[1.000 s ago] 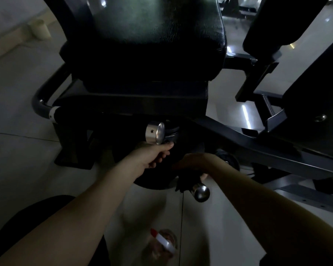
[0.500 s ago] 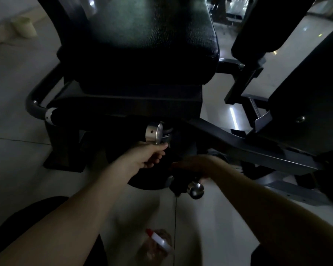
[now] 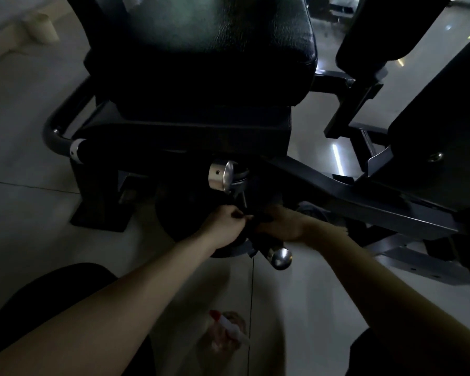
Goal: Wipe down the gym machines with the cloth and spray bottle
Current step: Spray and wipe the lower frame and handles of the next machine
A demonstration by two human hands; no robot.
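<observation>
A black gym machine with a padded seat (image 3: pixel 215 50) fills the upper view. Beneath the seat a chrome-capped bar (image 3: pixel 223 176) sticks out, and lower down a handle ends in a chrome knob (image 3: pixel 281 257). My left hand (image 3: pixel 225 223) and my right hand (image 3: pixel 280 226) meet just above that handle. Both have curled fingers gripping a dark cloth (image 3: pixel 258 240) that drapes over the handle; the dim light hides its edges. A clear spray bottle (image 3: pixel 228 332) with a red and white nozzle lies on the floor between my forearms, untouched.
The machine's dark frame arm (image 3: pixel 364 196) runs right toward a second padded unit (image 3: pixel 445 147). A curved grey tube (image 3: pixel 57 126) loops out at the left. Pale tiled floor (image 3: pixel 25 199) surrounds the base. A small pale bin (image 3: pixel 42 29) stands by the far left wall.
My left hand has dropped from beside the chrome-capped bar to meet my right hand at the cloth. The view has shifted slightly; the bottle has not moved.
</observation>
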